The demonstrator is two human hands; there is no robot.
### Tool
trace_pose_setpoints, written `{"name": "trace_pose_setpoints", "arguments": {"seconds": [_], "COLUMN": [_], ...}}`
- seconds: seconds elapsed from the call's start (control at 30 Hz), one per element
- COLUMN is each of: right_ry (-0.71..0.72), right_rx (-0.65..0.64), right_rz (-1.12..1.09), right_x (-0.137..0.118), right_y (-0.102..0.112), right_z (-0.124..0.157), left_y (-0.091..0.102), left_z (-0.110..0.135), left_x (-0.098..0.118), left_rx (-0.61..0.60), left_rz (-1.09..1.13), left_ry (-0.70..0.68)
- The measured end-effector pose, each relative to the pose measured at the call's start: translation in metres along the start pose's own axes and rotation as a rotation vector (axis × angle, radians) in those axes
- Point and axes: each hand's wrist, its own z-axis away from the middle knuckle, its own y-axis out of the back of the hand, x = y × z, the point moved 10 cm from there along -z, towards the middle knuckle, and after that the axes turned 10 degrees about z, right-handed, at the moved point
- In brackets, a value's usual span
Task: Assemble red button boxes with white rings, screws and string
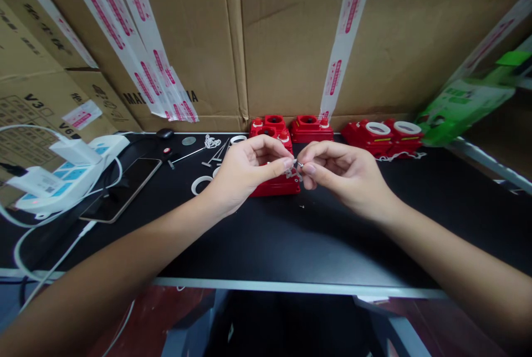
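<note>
Above the middle of the table, my left hand [245, 171] and my right hand [347, 174] meet almost fingertip to fingertip. Between thumb and finger, the left pinches a pale, thin chain [294, 173], whose links hang below the fingertips. A tiny silvery metal piece [300, 164] sits in the pinch of the right hand; its exact kind is too small to tell. Just behind and below both hands stands a red housing [274, 186], partly covered by the left fingers. On the black tabletop nearer me lies a tiny screw-like part [302, 207].
More red housings [311, 129] stand along the cardboard wall [291, 41], some with white rings [407, 128] on top. Left of my hands lie T-handle tools [216, 156], a loose white ring [201, 185] and a phone [124, 190]. A power strip [70, 174] trails white cables.
</note>
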Motion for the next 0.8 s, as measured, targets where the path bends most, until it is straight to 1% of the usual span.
{"name": "trace_pose_setpoints", "arguments": {"seconds": [0.4,0.63,0.8], "right_ry": [-0.036,0.003,-0.005], "right_rx": [0.002,-0.028,-0.013], "right_rz": [0.033,0.000,0.011], "right_x": [-0.0008,-0.0032,-0.0024], "right_y": [-0.0015,-0.0034,-0.0020], "right_z": [-0.0008,0.0011,0.0008], "left_y": [-0.0014,-0.0031,-0.0062], "left_z": [0.0018,0.0019,0.0027], "left_x": [-0.0014,-0.0016,-0.0045], "left_rx": [0.001,-0.015,-0.035], "left_rz": [0.005,0.025,0.051], "left_ry": [0.016,0.024,0.064]}}
